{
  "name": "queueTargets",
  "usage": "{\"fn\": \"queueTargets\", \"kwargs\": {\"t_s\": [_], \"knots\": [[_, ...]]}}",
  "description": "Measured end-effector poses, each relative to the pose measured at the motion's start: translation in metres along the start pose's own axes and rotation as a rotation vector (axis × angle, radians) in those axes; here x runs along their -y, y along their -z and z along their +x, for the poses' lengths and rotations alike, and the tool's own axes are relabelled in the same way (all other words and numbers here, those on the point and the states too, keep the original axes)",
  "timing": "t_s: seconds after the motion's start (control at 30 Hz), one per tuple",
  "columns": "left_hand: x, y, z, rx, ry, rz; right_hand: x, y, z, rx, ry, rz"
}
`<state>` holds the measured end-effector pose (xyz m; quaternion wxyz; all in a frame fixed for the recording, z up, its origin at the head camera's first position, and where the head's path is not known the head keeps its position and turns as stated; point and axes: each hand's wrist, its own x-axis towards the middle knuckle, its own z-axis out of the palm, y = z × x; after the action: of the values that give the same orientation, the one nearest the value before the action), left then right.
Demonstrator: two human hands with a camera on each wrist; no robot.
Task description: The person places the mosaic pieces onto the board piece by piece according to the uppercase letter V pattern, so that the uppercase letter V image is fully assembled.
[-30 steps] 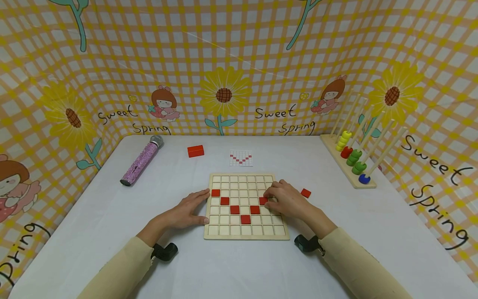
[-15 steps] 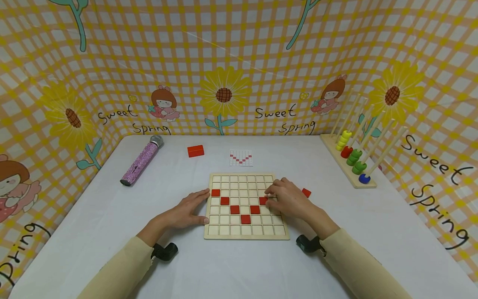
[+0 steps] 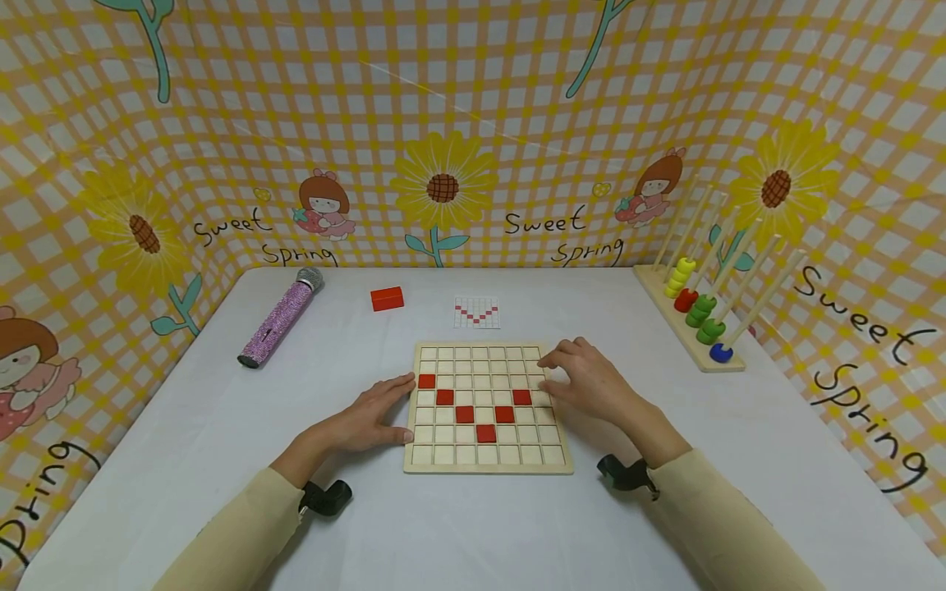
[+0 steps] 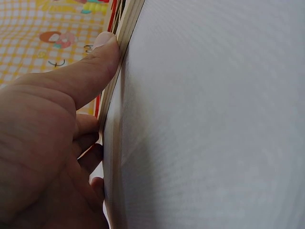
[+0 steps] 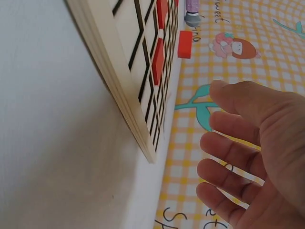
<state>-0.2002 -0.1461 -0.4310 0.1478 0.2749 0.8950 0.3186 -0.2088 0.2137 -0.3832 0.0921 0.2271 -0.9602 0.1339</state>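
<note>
A wooden grid board (image 3: pixel 443 455) lies flat on the table. Several red square tiles sit in its cells in a V shape, among them the tile (image 3: pixel 521 397) on the right arm of the V. My left hand (image 3: pixel 365 419) touches the board's left edge with thumb and fingertips, the fingers fairly straight. Over the board's right edge hovers my right hand (image 3: pixel 594 382), its fingers loosely bent and apart from the thumb. Nothing lies between them in the right wrist view. The loose red tile beyond the board's right side is hidden from the head view.
Behind the board lies a small pattern card (image 3: pixel 476 313) with a V of red squares. A red block (image 3: pixel 388 299) and a glittery purple microphone (image 3: pixel 281 320) are at the back left. At the right stands a wooden peg rack (image 3: pixel 720 366) with coloured beads.
My right hand has left the red tile on the right arm of the V and moved right and away from me. It now covers the loose red tile. My left hand stays put.
</note>
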Motion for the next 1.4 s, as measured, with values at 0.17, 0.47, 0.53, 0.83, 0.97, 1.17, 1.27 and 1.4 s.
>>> {"fn": "queueTargets", "kwargs": {"t_s": [0.17,0.47,0.53,0.83,0.97,1.17,1.27,1.4], "knots": [[0.001,-0.001,0.0,0.0,0.002,-0.005,-0.006,0.004,-0.001,-0.004,-0.027,-0.008],[0.001,0.0,0.0,0.002,-0.011,-0.001,-0.017,0.011,-0.004,-0.028,-0.05,0.018],[0.001,0.0,0.0,0.003,-0.011,0.0,-0.02,0.012,-0.005,-0.032,-0.06,0.02],[0.001,0.0,0.0,0.004,-0.01,-0.001,-0.031,0.016,-0.009,-0.029,-0.116,0.047],[0.001,0.0,0.0,0.004,-0.006,-0.007,-0.037,0.015,-0.012,-0.021,-0.14,0.058],[0.001,-0.001,0.0,0.007,0.005,-0.012,-0.047,0.015,-0.017,-0.018,-0.152,0.064],[0.001,-0.001,0.001,0.008,0.006,-0.009,-0.052,0.014,-0.019,-0.011,-0.163,0.063],[0.001,-0.001,0.001,0.006,0.0,-0.003,-0.057,0.012,-0.022,-0.005,-0.178,0.056]]}}
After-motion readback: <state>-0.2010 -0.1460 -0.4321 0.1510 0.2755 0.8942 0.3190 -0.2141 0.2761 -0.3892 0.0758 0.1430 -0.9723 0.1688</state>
